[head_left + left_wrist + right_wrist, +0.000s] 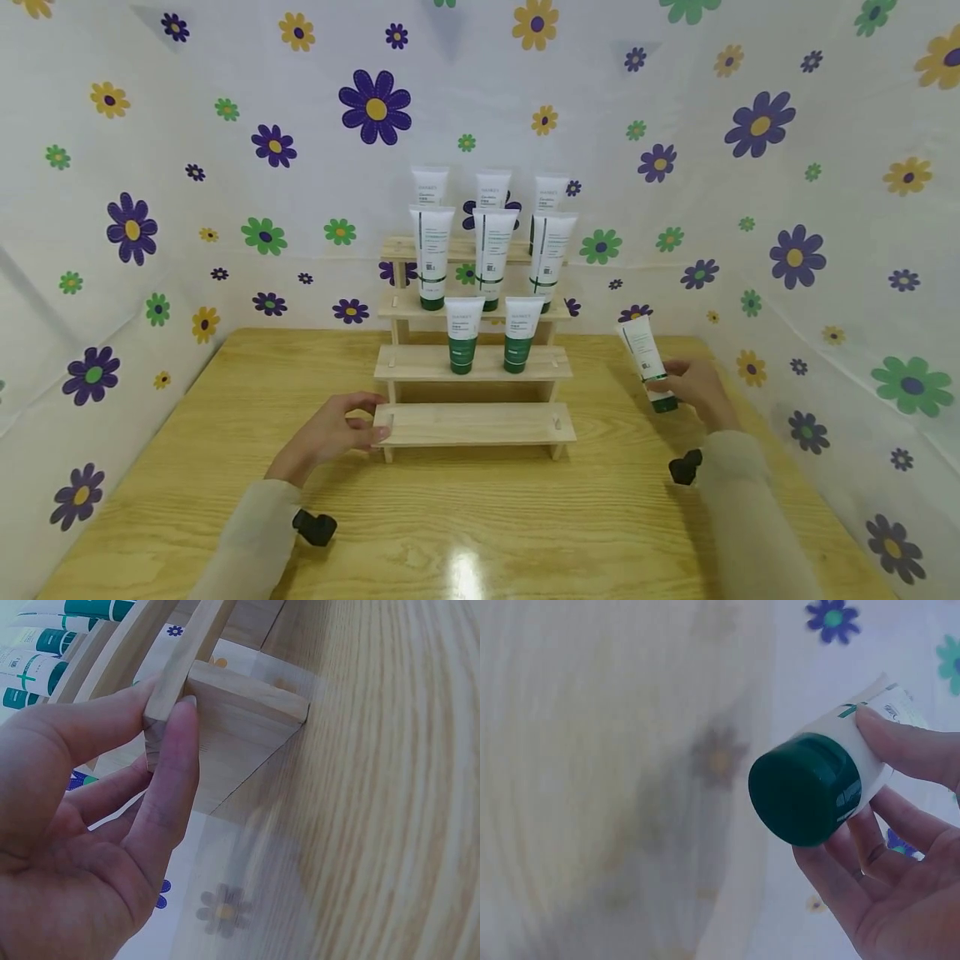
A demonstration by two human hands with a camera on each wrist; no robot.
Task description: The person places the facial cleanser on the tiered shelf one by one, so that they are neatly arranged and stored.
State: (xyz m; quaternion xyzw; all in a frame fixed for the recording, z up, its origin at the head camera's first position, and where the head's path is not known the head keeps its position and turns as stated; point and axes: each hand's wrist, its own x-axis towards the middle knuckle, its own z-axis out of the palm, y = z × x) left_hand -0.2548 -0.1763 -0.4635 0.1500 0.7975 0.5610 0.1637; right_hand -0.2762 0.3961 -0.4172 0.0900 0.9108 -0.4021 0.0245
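Observation:
My left hand (333, 429) pinches the left end of the lowest step of a wooden tiered display stand (472, 423); in the left wrist view the thumb and fingers (171, 780) lie on either side of the board's end. To the right of the stand, my right hand (693, 387) holds a white squeeze tube (643, 350) with a green cap, tilted, its cap end down. The right wrist view shows the dark green cap (799, 791) facing the camera, thumb on one side and fingers on the other. Whether the tube touches the table is unclear.
Two short white-and-green tubes (462, 333) stand on the second step. Taller white tubes (491, 254) stand in a row of three on the third, with three more tubes (429, 185) on the top step behind. Flower-patterned cloth (315, 183) encloses the wooden table (465, 508).

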